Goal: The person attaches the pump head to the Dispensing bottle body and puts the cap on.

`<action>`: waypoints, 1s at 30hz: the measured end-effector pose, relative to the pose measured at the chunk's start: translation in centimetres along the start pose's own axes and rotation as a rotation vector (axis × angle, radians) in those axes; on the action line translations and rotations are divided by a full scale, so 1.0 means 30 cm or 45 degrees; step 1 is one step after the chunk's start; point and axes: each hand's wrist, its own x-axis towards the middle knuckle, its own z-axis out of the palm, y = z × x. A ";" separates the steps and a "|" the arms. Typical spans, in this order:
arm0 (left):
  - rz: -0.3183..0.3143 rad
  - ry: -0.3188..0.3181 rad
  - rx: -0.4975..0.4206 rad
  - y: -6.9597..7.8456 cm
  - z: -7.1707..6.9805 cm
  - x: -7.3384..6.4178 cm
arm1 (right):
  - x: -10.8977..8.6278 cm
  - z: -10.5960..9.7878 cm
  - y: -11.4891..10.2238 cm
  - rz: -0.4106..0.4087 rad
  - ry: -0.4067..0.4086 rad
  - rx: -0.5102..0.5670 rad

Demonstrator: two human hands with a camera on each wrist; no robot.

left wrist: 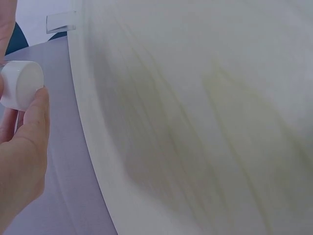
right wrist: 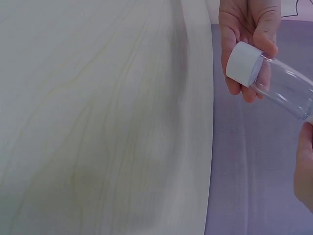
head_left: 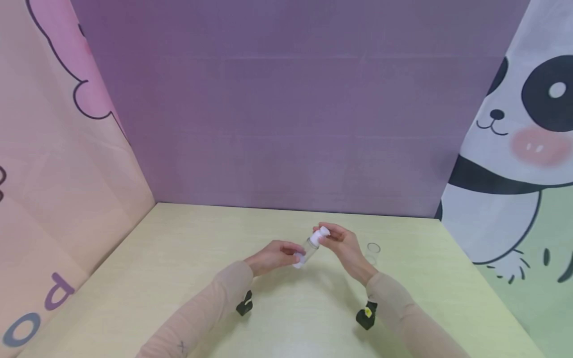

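Both hands hold a clear pump bottle (head_left: 310, 249) in the air over the table, tilted with its white pump top (head_left: 316, 236) up and to the right. My left hand (head_left: 276, 257) grips the lower end, thumb on one side and fingers beneath, around the white base (right wrist: 244, 63). At the other end my right hand (head_left: 343, 247) pinches the white pump top between thumb and fingers. The left wrist view shows the white base (left wrist: 30, 84) close up, with left fingers against it. In the right wrist view the clear body (right wrist: 288, 88) looks see-through, with no liquid visible.
A clear open-ended cap (head_left: 373, 248) stands on the pale wooden table (head_left: 215, 233), just beyond the right wrist. Behind the table rises a purple cloth wall (head_left: 286, 124). Printed cloth panels close off the left and right sides.
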 end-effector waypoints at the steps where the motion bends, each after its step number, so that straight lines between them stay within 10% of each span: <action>1: -0.001 -0.002 -0.007 0.000 0.000 0.000 | 0.000 0.001 0.000 0.008 0.015 -0.007; 14: -0.015 0.008 -0.018 0.003 0.002 0.000 | 0.010 0.011 0.001 0.094 0.137 -0.110; 30: -0.016 0.015 0.023 0.012 -0.010 -0.002 | 0.014 0.002 0.000 0.053 0.046 -0.031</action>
